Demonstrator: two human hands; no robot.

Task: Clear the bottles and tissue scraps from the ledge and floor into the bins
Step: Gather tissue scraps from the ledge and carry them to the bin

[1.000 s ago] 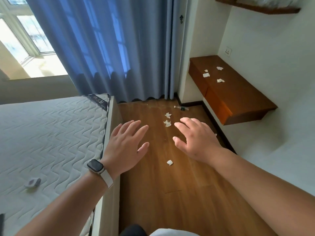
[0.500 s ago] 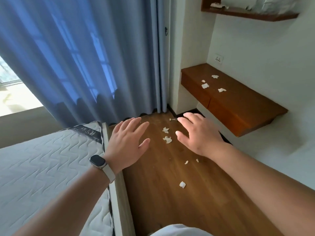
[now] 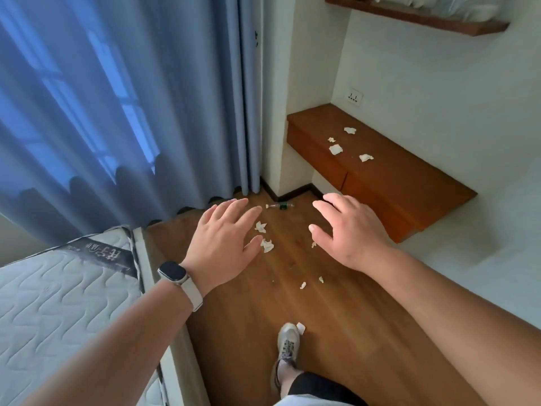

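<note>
Tissue scraps (image 3: 267, 245) and a bottle (image 3: 279, 205) are lying on the floor (image 3: 336, 332) ahead of you, with more scraps (image 3: 335, 149) sitting on the bench (image 3: 409, 183).
Your left hand (image 3: 225, 238) and right hand (image 3: 348, 232) are hovering spread and empty above them; no bin is showing, so you should be gathering several scraps per pinch, nearest first, while sparing one hand for the bottle.

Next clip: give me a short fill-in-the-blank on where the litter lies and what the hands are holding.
1. The bottle lies on the ____ near the wall corner.
2. The wooden ledge carries ____ tissue scraps.
3. The watch sits on the ____ wrist.
4. The left hand and the right hand, fingers spread, hold ____.

Missing words: floor; four; left; nothing.
</note>
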